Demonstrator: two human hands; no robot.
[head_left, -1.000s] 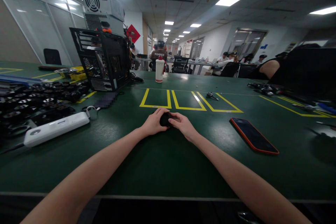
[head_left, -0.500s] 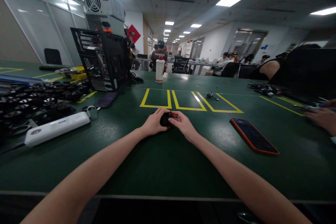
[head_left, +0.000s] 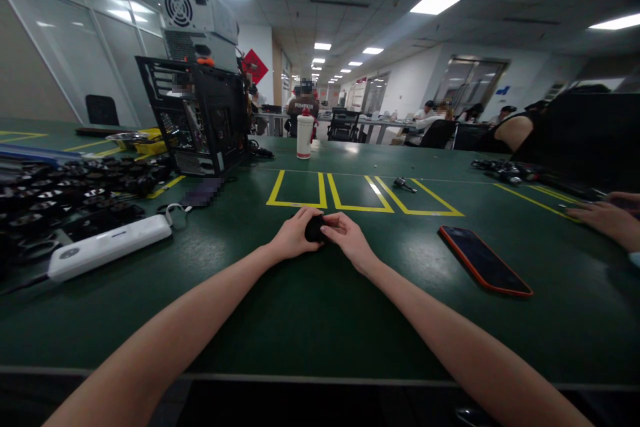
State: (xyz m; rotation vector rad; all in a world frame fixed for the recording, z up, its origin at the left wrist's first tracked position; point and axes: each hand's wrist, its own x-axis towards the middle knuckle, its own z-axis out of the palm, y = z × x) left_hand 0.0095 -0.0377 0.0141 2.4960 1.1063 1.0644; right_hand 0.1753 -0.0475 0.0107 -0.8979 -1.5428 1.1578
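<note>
A small round black object [head_left: 315,229] is held between both hands, low over the green table [head_left: 310,307]. My left hand [head_left: 294,233] wraps round its left side, thumb below and fingers above. From the right, my right hand [head_left: 349,238] pinches it with thumb and fingertips. What the object is cannot be made out. Beyond the hands, three yellow tape outlines [head_left: 297,204] mark the table, and a small dark metal part [head_left: 404,184] lies by the rightmost one.
An orange-edged phone [head_left: 485,261] lies to the right. On the left are a white power strip [head_left: 111,247], a pile of black parts [head_left: 115,177] and an open computer case [head_left: 200,120]. A white cup [head_left: 304,137] stands behind. Another person's hand [head_left: 607,220] is at far right.
Both of my hands and the black object have stayed nearly still. At far right, the other person's hand has shifted slightly to the left.
</note>
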